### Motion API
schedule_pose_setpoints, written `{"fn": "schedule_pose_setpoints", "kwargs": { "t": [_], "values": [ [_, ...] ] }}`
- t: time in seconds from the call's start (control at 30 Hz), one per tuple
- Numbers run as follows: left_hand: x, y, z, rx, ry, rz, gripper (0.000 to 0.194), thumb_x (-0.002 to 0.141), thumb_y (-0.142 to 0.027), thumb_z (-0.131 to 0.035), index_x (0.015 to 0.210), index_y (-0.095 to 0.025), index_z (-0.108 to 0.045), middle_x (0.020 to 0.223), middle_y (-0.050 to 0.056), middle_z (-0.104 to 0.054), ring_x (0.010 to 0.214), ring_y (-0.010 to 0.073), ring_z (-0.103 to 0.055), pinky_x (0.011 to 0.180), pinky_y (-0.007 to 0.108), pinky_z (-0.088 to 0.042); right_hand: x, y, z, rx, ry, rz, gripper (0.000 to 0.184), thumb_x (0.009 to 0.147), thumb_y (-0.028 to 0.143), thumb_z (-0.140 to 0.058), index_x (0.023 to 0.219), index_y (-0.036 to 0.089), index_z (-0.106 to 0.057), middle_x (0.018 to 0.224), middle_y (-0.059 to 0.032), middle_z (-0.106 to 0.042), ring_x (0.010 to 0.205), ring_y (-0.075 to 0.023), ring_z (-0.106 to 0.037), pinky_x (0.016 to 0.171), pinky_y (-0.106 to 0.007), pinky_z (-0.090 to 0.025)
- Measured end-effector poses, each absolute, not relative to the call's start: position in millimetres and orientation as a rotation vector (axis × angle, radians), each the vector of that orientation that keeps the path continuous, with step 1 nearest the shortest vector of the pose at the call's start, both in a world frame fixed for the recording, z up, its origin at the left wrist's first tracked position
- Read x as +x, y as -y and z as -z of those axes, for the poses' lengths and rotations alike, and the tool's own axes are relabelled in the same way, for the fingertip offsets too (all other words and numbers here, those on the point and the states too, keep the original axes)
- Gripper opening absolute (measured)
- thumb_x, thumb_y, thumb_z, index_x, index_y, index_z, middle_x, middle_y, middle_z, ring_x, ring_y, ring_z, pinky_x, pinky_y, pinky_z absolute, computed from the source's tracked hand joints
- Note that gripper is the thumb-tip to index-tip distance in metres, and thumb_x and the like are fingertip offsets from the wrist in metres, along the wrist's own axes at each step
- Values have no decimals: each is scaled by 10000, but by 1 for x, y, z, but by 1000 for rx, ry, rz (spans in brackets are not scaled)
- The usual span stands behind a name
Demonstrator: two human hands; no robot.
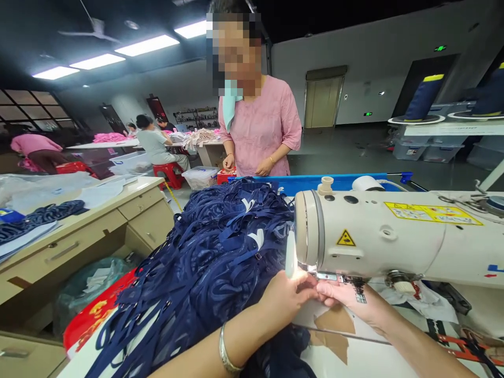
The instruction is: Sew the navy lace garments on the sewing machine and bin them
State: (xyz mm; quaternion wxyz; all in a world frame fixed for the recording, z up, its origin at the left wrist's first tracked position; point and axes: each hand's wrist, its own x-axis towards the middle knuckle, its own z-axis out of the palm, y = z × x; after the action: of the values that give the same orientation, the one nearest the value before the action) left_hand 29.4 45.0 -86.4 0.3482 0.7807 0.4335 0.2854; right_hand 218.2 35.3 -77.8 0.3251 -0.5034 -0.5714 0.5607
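My left hand (284, 295), with a silver bangle on its wrist, is at the needle end of a white sewing machine (362, 231). Its fingers are bent and pinched together. From the other side my right hand (346, 295) reaches in under the machine head, thumb and fingers closed, and the fingertips of both hands meet. Whatever they pinch is too small or hidden to make out. A lit white lamp (290, 254) shines on the fingers. Left of the hands lies a large heap of navy garments with straps (220, 252), reaching close to my left hand.
A person in a pink top (260, 121) stands behind the heap. To the left is a desk with drawers (82, 241) and a plastic-lined bin (96, 286). Navy thread cones (423, 100) stand at upper right. Other people sit at tables farther back.
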Motion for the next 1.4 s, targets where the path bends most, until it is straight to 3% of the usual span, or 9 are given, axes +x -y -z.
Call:
{"fn": "schedule_pose_setpoints", "kwargs": {
  "t": [0.27,0.47,0.63,0.9,0.97,1.07,1.13,1.23,1.4],
  "values": [
    [29,-44,90,2031,-1113,-802,60,847,-229,-654,843,-213,-711,798,-1,-639,781,152,-581,686,222,-407,221,-36,83,-1329,1419,-1624,566,672,628,-681,1015,177,-701,968,-92,-697,916,-236,-649,720,-310,-553],
    [29,-44,95,2079,-1119,-871,75,834,-141,-637,850,-198,-684,825,1,-649,748,140,-581,682,223,-401,228,-36,81,-1447,1575,-1482,498,755,641,-602,853,157,-666,766,-42,-644,617,-132,-573,619,-268,-473],
    [30,-44,92,2038,-1037,-918,99,847,-105,-621,846,-188,-675,818,-4,-646,753,127,-579,694,202,-412,228,-35,92,-1410,1656,-1431,446,841,596,-525,872,163,-628,769,-15,-603,591,-104,-527,627,-255,-430],
    [34,-42,84,1986,-1067,-920,78,871,-129,-616,822,-168,-663,812,-2,-647,762,134,-583,723,209,-445,212,-34,83,-1438,1619,-1371,425,757,610,-548,685,191,-564,602,23,-496,466,-88,-392,468,-241,-354],
    [34,-42,84,2005,-1103,-880,71,875,-135,-618,830,-171,-660,824,0,-647,771,137,-587,726,213,-452,209,-37,83,-1385,1645,-1325,388,750,583,-544,657,207,-545,599,13,-508,513,-118,-448,516,-258,-416],
    [33,-41,82,2149,-1272,-775,57,854,-159,-653,909,-176,-654,884,23,-650,814,174,-594,742,258,-467,212,-46,88,-1345,1727,-1075,288,743,489,-538,622,228,-522,627,-13,-572,657,-190,-557,726,-339,-498],
    [31,-41,79,2347,-1415,-655,112,862,-164,-635,973,-174,-639,938,53,-650,892,227,-587,797,329,-471,218,-53,96,-1374,1799,-888,207,755,404,-529,634,235,-527,671,-19,-622,744,-222,-595,849,-385,-481],
    [28,-40,72,2599,-1496,-393,133,907,-122,-522,986,-153,-624,969,84,-645,971,272,-568,874,415,-455,225,-61,112,-1491,1876,-717,127,752,320,-551,651,243,-558,715,-12,-663,805,-240,-616,912,-402,-452],
    [26,-38,62,2629,-1439,-223,182,919,-103,-487,1026,-149,-626,1092,92,-637,1086,245,-546,1023,390,-398,218,-64,126,-1637,1832,-583,118,753,357,-604,722,243,-606,834,-77,-684,933,-320,-588,996,-469,-374]
  ]
}}
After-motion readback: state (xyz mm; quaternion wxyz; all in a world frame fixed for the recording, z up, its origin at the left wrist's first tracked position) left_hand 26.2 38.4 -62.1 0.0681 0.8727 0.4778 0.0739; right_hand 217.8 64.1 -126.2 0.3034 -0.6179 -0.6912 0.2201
